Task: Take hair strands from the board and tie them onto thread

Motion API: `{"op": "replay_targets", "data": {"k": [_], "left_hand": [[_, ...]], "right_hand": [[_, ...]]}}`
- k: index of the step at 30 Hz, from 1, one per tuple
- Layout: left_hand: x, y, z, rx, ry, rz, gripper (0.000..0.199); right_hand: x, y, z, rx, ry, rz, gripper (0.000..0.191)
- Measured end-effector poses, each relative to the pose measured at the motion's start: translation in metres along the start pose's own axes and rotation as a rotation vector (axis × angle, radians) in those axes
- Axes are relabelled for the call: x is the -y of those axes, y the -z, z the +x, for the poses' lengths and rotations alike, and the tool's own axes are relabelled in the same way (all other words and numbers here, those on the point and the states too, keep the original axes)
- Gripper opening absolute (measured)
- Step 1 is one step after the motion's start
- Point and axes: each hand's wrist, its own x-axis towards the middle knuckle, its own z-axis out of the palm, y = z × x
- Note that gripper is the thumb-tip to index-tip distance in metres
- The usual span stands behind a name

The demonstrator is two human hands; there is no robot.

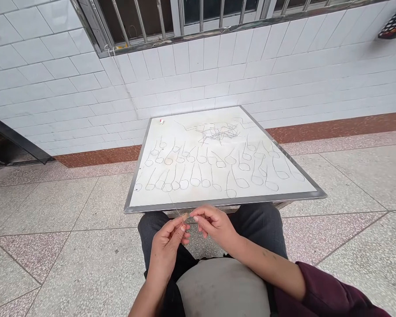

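Just past the table's near edge, my left hand (pixel 171 240) is closed, with thumb and fingers pinching a thin wire (pixel 175 206). The wire runs up and to the left from my fingers, over the table edge. A tan patch, perhaps a covering, shows at the tip of my left index finger. My right hand (pixel 214 224) is closed too; its thumb and index finger pinch at that fingertip, where the wire's other end seems to lie, mostly hidden. On the white tabletop (pixel 198 198) lie rows of wires bent into loops (pixel 195 181) with long tails.
Behind the loops lies a tangled heap of straight wires (pixel 219 132). A small red and white object (pixel 161 122) stands in the far left corner. A grey metal rim (pixel 224 202) edges the table, which stands against a tiled wall (pixel 198 79) below a barred window (pixel 201 17).
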Motion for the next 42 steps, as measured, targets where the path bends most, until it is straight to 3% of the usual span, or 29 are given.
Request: {"op": "replay_targets", "data": {"k": [13,26,31,34,39,42], "left_hand": [[-0.005,0.002,-0.008,-0.06,-0.003,0.015,0.036],[-0.007,0.005,-0.005,0.065,0.044,0.063,0.032],[-0.006,0.004,-0.005,0.049,0.053,0.097,0.029],[-0.005,0.003,-0.006,0.055,0.056,0.122,0.025],[-0.002,0.004,-0.006,0.125,0.094,0.126,0.025],[-0.002,0.005,-0.007,0.148,0.138,0.113,0.025]], "right_hand": [[0.004,0.001,-0.002,0.048,0.039,-0.068,0.016],[0.002,0.002,0.002,0.084,0.1,-0.127,0.018],[0.008,0.004,0.006,0.11,0.114,-0.154,0.015],[0.013,0.004,0.012,0.208,-0.005,-0.04,0.014],[0.017,0.01,0.03,0.551,-0.282,0.391,0.021],[0.011,0.011,0.039,0.635,-0.382,0.523,0.023]]}}
